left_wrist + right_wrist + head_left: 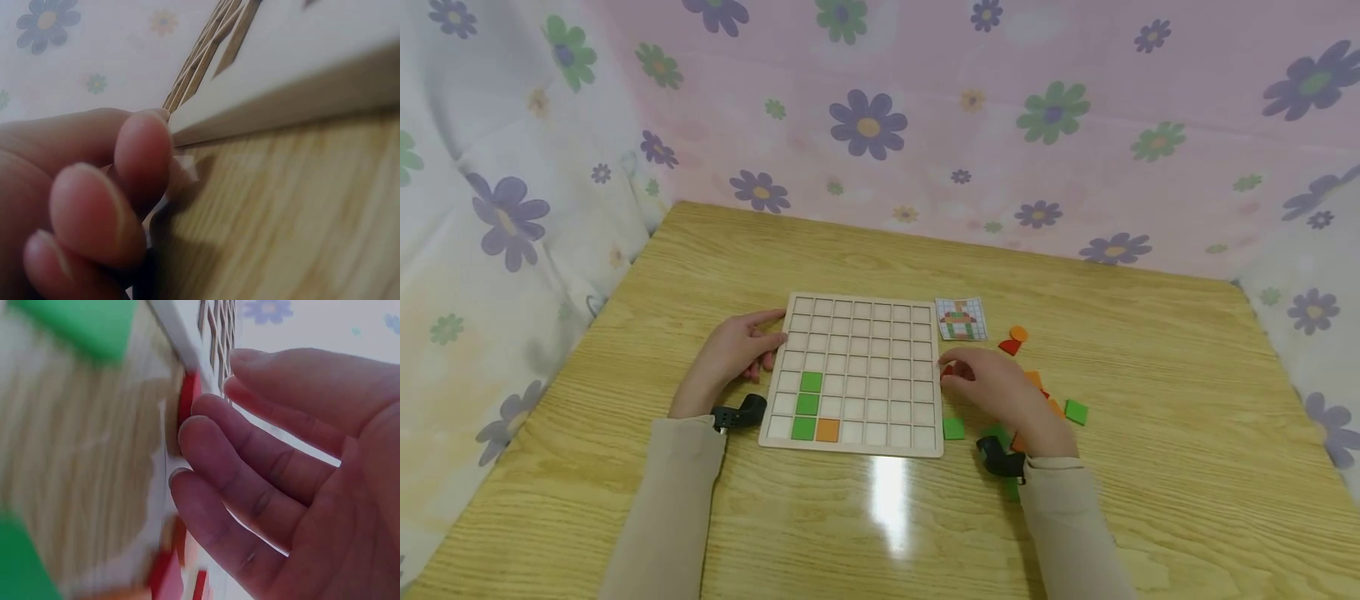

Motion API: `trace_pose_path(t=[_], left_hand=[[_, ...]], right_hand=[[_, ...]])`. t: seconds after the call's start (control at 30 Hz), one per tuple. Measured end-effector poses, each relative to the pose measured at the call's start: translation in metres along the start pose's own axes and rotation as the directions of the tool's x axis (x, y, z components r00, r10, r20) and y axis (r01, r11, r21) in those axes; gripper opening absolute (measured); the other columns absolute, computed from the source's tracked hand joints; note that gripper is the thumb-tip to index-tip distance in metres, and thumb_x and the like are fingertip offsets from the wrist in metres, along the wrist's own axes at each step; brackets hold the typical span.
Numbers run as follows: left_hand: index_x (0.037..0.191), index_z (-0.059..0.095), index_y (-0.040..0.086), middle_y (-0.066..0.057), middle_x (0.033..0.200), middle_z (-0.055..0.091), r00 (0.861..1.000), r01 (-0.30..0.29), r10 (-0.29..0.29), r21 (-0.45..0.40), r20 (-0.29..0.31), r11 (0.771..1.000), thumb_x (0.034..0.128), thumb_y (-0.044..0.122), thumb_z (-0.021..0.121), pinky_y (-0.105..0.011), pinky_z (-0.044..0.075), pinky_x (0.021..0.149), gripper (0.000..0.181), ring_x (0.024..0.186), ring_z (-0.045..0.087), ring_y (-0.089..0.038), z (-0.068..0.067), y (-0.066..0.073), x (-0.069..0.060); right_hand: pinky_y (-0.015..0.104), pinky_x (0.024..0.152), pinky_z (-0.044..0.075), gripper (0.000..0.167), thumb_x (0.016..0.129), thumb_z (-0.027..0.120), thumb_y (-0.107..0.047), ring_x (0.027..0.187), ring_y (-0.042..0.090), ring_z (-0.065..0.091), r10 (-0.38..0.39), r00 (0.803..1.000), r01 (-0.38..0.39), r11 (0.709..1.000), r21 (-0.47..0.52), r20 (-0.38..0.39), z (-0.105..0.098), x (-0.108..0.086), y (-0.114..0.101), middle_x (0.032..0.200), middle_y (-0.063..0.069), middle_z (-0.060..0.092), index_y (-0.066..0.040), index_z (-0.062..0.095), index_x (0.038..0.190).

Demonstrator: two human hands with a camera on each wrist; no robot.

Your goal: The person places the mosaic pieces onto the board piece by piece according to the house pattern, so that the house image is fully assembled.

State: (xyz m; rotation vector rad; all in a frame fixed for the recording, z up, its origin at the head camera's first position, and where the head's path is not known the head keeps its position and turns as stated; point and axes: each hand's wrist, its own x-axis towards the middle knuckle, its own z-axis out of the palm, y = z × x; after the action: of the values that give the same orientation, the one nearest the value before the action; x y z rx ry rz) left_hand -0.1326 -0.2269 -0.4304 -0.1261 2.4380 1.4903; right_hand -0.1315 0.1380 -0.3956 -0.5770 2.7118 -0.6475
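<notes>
A wooden grid board [857, 451] lies on the table, with several green squares [807, 404] and an orange square [827, 430] set in its lower left cells. My left hand [735, 350] touches the board's left edge with its fingertips, its other fingers loosely bent in the left wrist view. Beside the right edge is my right hand [1000, 387], fingers slightly bent over the table. A red piece [188, 399] lies against the board's side, close to those fingertips. Nothing shows between the right thumb and fingers.
A small pattern card [962, 320] lies by the board's upper right corner. An orange disc [1018, 333], a red piece [1011, 347] and green squares [1077, 412] are scattered at the right, several other pieces partly under the right hand. Flowered cloth [925, 150] hangs around the table.
</notes>
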Motion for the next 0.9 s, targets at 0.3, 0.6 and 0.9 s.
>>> trace_pose_path(t=[0.3,0.6,0.9], left_hand=[[0.133,0.043,0.029,-0.015,0.063,0.058,1.000,-0.009,0.009,-0.024,-0.003,1.000,0.0854,0.037,0.059,-0.035,0.045,0.041,0.050,0.040,0.045,-0.016,0.000,0.000,0.000],[0.132,0.043,0.029,-0.016,0.064,0.058,1.000,0.013,-0.012,-0.033,0.002,0.999,0.0862,0.036,0.058,-0.035,0.046,0.041,0.049,0.040,0.044,-0.015,0.001,0.000,0.000],[0.132,0.044,0.028,-0.015,0.064,0.058,1.000,-0.002,0.002,-0.032,-0.005,0.999,0.0864,0.035,0.058,-0.036,0.045,0.041,0.048,0.040,0.045,-0.016,0.001,0.001,0.000]], right_hand=[[0.034,0.070,0.045,0.029,0.088,0.057,-0.027,0.077,0.015,0.054,0.034,0.999,-0.033,0.999,0.020,-0.039,-0.019,-0.011,0.033,0.089,-0.001,0.060,-0.013,0.059,0.113],[0.036,0.069,0.045,0.031,0.088,0.057,-0.028,0.080,0.020,0.054,0.092,0.994,-0.090,0.995,0.030,-0.053,-0.031,-0.023,0.055,0.093,0.006,0.060,-0.011,0.058,0.114],[0.037,0.068,0.044,0.035,0.086,0.059,-0.028,0.078,0.023,0.052,0.195,0.979,-0.194,0.981,0.022,-0.053,-0.042,-0.032,0.069,0.094,0.011,0.057,-0.006,0.058,0.114]])
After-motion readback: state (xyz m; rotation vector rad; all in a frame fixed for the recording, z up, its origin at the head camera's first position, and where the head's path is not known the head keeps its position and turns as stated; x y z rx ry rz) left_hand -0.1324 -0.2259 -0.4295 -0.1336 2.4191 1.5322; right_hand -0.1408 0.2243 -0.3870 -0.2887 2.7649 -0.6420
